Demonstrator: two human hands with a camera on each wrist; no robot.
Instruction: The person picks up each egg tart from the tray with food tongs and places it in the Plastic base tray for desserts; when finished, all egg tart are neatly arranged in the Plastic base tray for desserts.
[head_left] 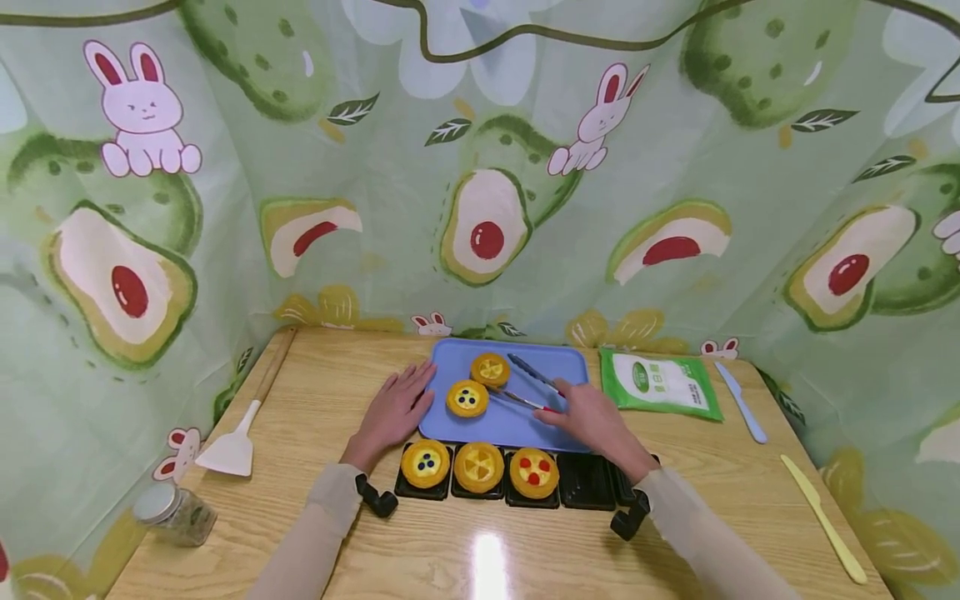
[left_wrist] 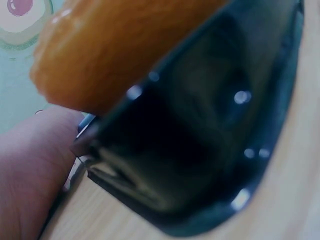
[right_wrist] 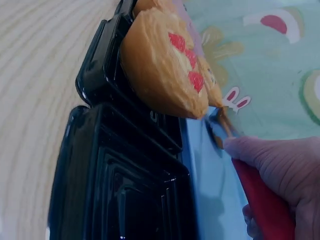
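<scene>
Right hand (head_left: 596,421) grips red-handled tongs (head_left: 534,385) over the blue tray (head_left: 558,367), fingers curled round them. Left hand (head_left: 392,410) lies flat at the tray's edge, fingers straight, near a tart (head_left: 467,398).

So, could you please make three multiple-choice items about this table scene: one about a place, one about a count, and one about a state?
1. Where do the tongs lie?
A. on the blue tray
B. beside the jar
C. on the green packet

2. How many tarts sit in the black cups?
A. one
B. three
C. five

3. How is the left hand?
A. curled round a knife
B. flat, fingers straight, at the tray's left edge
C. lifted off the table with a tart

Answers:
1 A: the tongs rest on the tray, under the right hand.
2 B: three cups hold tarts; two more tarts lie on the tray.
3 B: its straight fingers rest by the tray and hold nothing.
</scene>
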